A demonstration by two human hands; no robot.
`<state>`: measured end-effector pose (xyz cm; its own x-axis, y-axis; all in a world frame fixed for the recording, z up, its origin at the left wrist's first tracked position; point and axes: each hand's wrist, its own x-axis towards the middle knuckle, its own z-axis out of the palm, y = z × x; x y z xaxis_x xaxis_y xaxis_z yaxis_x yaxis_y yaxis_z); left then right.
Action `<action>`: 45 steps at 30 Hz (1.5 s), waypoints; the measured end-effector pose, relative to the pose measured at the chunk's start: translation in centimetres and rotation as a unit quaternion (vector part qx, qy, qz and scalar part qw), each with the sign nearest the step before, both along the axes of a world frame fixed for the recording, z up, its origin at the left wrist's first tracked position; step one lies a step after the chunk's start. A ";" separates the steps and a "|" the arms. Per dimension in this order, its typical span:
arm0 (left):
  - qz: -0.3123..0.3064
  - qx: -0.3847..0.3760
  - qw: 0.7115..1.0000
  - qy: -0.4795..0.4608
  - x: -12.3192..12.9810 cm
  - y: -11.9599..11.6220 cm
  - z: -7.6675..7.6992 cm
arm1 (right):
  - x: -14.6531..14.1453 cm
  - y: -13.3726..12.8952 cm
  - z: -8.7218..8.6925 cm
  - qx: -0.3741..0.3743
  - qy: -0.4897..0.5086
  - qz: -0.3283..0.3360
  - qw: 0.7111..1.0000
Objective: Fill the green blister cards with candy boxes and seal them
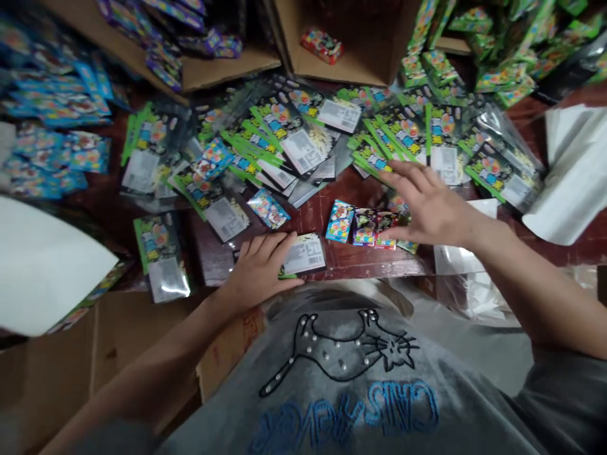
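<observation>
The left hand [258, 268] lies flat with its fingers spread on a clear bag with a green top [303, 254], pressing it down at the near edge of the dark red table [332, 208]; it is not gripping the bag, only resting on it. The right hand [429, 205] is open too, its fingers stretched out over a little row of small card packs [363, 226] just beside that bag. A blue pack [340, 221] sits at the left end of the row, and the thumb seems to touch the packs on the right end, but I cannot tell if any pack is held. The bag under the left hand looks flat, so it seems no packs are inside it yet. Farther back, lots of green-topped bags [294, 136] lie in loose heaps, and it is hard to tell which ones are full. One red pack [321, 45] lies alone in an open cardboard box [360, 38] at the back. Piles of blue packs [57, 107] sit on the left and green packs [493, 57] on the right, so a great deal looks left to sort and bag.
</observation>
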<state>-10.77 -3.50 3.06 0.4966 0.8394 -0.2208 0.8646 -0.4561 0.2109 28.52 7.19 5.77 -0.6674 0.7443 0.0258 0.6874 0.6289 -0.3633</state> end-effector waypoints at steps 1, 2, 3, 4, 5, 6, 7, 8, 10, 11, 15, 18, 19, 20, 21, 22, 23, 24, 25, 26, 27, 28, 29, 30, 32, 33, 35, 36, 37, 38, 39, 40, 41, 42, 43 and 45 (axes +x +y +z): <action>0.020 -0.002 1.000 -0.009 0.2 -0.3 0.0 | -1.5 -0.4 -0.6 -0.004 0.006 0.014 1.000; 0.039 -0.002 0.999 -0.018 0.3 -0.6 -0.1 | -3.0 -0.9 -1.3 -0.016 0.006 0.031 0.999; 0.055 -0.003 0.998 -0.027 0.4 -0.8 -0.2 | -4.4 -1.4 -2.1 -0.028 0.005 0.041 0.999; 0.068 -0.002 0.997 -0.034 0.5 -1.0 -0.2 | -5.6 -1.9 -3.0 -0.037 0.005 0.042 0.998; 0.077 0.000 0.996 -0.040 0.5 -1.2 -0.3 | -6.7 -2.3 -3.7 -0.041 0.010 0.035 0.999; 0.084 0.002 0.996 -0.044 0.5 -1.5 -0.4 | -7.4 -2.7 -4.4 -0.036 0.022 0.023 0.999; 0.089 0.006 0.995 -0.048 0.5 -1.7 -0.4 | -8.0 -2.9 -4.9 -0.024 0.043 0.007 0.999; 0.095 0.010 0.994 -0.051 0.4 -1.9 -0.5 | -8.3 -3.2 -5.2 -0.007 0.067 -0.011 0.998; 0.106 0.018 0.992 -0.061 0.2 -2.3 -0.5 | -8.6 -3.8 -5.2 0.022 0.112 -0.029 0.993; 0.113 0.023 0.991 -0.067 0.2 -2.5 -0.5 | -8.7 -4.1 -5.0 0.028 0.125 -0.022 0.991; 0.122 0.042 0.986 -0.102 0.0 -2.6 -0.5 | -9.0 -5.8 -3.8 -0.009 0.120 0.078 0.990; 0.103 0.038 0.987 -0.120 0.1 -2.4 -0.5 | -9.4 -6.7 -3.5 -0.053 0.111 0.128 0.984; 0.092 0.032 0.988 -0.123 0.1 -2.3 -0.6 | -9.6 -6.9 -3.6 -0.068 0.114 0.135 0.982; 0.081 0.026 0.989 -0.123 0.2 -2.2 -0.6 | -9.6 -7.0 -3.7 -0.082 0.120 0.137 0.980; 0.070 0.024 0.990 -0.121 0.3 -2.1 -0.6 | -9.6 -7.0 -3.8 -0.094 0.130 0.135 0.978; 0.062 0.024 0.991 -0.117 0.5 -2.0 -0.7 | -9.5 -6.9 -3.8 -0.102 0.140 0.131 0.976; 0.059 0.026 0.992 -0.113 0.5 -2.0 -0.7 | -9.1 -6.8 -3.7 -0.101 0.150 0.121 0.976; 0.061 0.027 0.992 -0.108 0.6 -1.9 -0.7 | -8.6 -6.6 -3.5 -0.088 0.154 0.106 0.978; 0.064 0.028 0.992 -0.105 0.6 -1.8 -0.7 | -7.8 -6.4 -3.3 -0.066 0.147 0.083 0.983; 0.069 0.027 0.992 -0.103 0.7 -1.8 -0.8 | -6.8 -6.1 -3.1 -0.037 0.129 0.053 0.990; 0.074 0.024 0.992 -0.103 0.7 -1.7 -0.8 | -5.7 -5.9 -2.9 -0.007 0.103 0.020 0.994; 0.078 0.019 0.991 -0.103 0.7 -1.6 -0.8 | -4.6 -5.7 -2.8 0.014 0.073 -0.006 0.997; 0.081 0.015 0.991 -0.105 0.8 -1.6 -0.9 | -3.6 -5.5 -2.8 0.024 0.046 -0.021 0.998; 0.085 0.011 0.991 -0.107 0.9 -1.5 -0.9 | -2.7 -5.4 -3.0 0.022 0.027 -0.023 0.999; 0.091 0.006 0.990 -0.112 1.3 -1.3 -1.0 | -1.9 -5.2 -3.8 0.003 0.029 -0.001 1.000; 0.092 0.004 0.989 -0.114 1.5 -1.2 -1.1 | -1.8 -5.1 -4.2 -0.007 0.044 0.014 0.999; 0.094 0.001 0.989 -0.117 1.8 -1.0 -1.1 | -2.2 -5.0 -5.0 -0.023 0.087 0.044 0.995; 0.095 -0.001 0.989 -0.118 2.0 -0.9 -1.1 | -2.5 -4.9 -5.2 -0.035 0.107 0.061 0.992; 0.095 -0.005 0.988 -0.118 2.1 -0.8 -1.1 | -2.9 -4.8 -5.3 -0.050 0.123 0.080 0.988; 0.094 -0.010 0.988 -0.119 2.1 -0.7 -1.1 | -3.1 -4.5 -5.3 -0.064 0.135 0.099 0.984; 0.091 -0.017 0.988 -0.122 2.1 -0.6 -1.1 | -3.4 -4.3 -5.2 -0.077 0.140 0.118 0.980; 0.084 -0.026 0.988 -0.126 2.2 -0.6 -1.2 | -3.6 -4.0 -5.2 -0.087 0.142 0.134 0.977; 0.077 -0.033 0.988 -0.131 2.2 -0.5 -1.2 | -3.8 -3.6 -5.2 -0.092 0.140 0.146 0.975; 0.071 -0.038 0.987 -0.136 2.3 -0.4 -1.3 | -4.0 -3.3 -5.2 -0.094 0.137 0.155 0.974; 0.069 -0.040 0.987 -0.141 2.5 -0.3 -1.4 | -4.2 -3.0 -5.3 -0.094 0.131 0.159 0.974; 0.082 -0.034 0.985 -0.145 2.9 0.0 -1.6 | -4.8 -2.6 -5.5 -0.085 0.121 0.149 0.978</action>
